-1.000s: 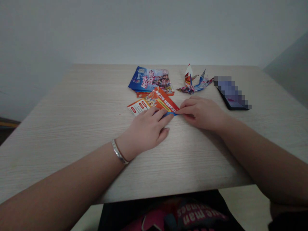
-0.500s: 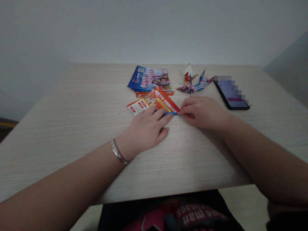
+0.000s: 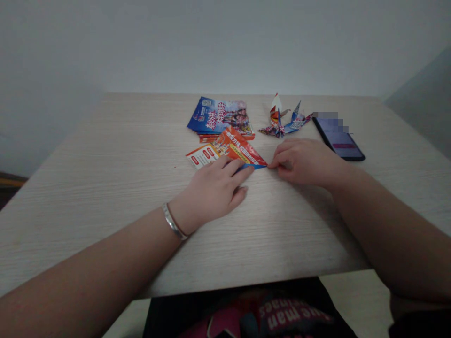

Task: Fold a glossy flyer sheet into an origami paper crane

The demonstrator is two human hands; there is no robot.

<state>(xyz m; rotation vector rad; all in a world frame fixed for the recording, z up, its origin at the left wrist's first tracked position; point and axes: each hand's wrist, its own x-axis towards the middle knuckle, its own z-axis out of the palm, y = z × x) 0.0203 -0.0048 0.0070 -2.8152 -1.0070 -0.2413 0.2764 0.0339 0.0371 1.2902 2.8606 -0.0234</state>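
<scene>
A folded flyer [image 3: 239, 146], orange and red with a blue edge, lies on the table with a pointed corner to the right. My left hand [image 3: 220, 188], wearing a silver bangle [image 3: 173, 223], rests over its near edge with the fingers stretched out, pressing it down. At the pointed corner, the thumb and fingertips of my right hand [image 3: 306, 162] are pinched together on the paper. The flyer's lower middle is hidden beneath my left fingers.
Behind the flyer sits a stack of blue and orange flyers [image 3: 218, 115]. Several-pointed folded paper cranes [image 3: 280, 126] stand right of it. A black phone [image 3: 340, 141] lies beyond my right wrist on the pale wooden table [image 3: 105, 155], against a wall.
My right hand has slid slightly to the right along the flyer's edge, and more of its pointed corner shows. My left hand stays in place.
</scene>
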